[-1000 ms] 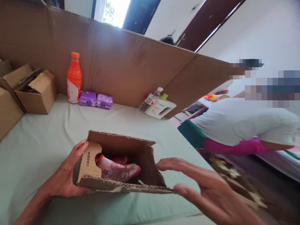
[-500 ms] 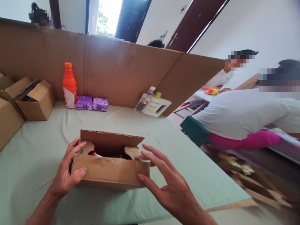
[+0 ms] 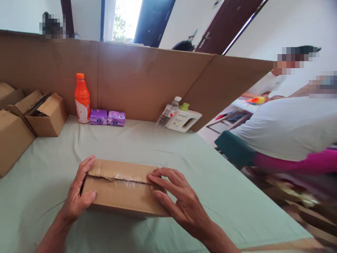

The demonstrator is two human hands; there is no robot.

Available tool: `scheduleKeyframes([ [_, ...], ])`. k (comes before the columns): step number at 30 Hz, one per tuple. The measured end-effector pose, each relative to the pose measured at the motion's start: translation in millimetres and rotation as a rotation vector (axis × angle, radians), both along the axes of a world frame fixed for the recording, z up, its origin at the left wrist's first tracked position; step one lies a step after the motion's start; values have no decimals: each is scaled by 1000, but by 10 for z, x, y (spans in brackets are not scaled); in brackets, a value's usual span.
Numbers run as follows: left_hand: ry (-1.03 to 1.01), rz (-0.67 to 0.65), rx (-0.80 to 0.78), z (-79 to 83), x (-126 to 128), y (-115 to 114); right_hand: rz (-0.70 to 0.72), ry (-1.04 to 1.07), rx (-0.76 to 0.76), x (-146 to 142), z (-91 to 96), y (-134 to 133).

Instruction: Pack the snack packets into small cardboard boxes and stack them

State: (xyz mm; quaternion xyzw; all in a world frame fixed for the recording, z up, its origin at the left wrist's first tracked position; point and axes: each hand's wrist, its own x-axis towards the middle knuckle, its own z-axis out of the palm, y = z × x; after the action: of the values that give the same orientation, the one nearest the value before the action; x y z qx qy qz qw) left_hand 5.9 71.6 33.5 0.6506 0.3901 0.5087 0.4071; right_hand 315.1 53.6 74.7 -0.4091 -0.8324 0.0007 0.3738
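Observation:
A brown cardboard box sits before me on the green cloth, its two top flaps folded down. A narrow, ragged gap runs between the flaps, with clear tape along the torn edges. My left hand grips the box's left end, thumb on the front flap and fingers behind the corner. At the right end, my right hand has its fingertips on the rear flap and its thumb on the front flap. The flaps hide what lies inside.
Along the cardboard partition stand an orange bottle, two purple packs, a clear bottle and a white jug. More cardboard boxes are at the left. People sit beyond the table's right edge.
The rear flap, upright before, now lies folded down over the opening, covering the contents. My right hand has moved in from beside the box onto the flaps. My left hand keeps its hold.

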Motion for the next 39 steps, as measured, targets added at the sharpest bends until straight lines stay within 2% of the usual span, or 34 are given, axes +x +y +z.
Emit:
scheduleKeyframes([
  [6,115,1,51,50,-55,49,36,-12,-47,60,-90,-80],
  [12,202,-111,42,75,-172,32,73,-47,-91,102,-243,-224],
  [18,334,-170,10,83,-303,17,61,-41,-84,100,-337,-215],
  [24,365,-91,31,35,-264,38,-96,30,-126,93,-450,-252],
  [29,369,-41,78,7,-134,-48,-127,-19,-142,235,-477,-312],
  [33,366,2,93,11,-139,-162,-92,-57,-110,263,-465,-233],
  [39,373,174,59,-3,-493,-397,66,-48,-125,-97,-440,42],
])
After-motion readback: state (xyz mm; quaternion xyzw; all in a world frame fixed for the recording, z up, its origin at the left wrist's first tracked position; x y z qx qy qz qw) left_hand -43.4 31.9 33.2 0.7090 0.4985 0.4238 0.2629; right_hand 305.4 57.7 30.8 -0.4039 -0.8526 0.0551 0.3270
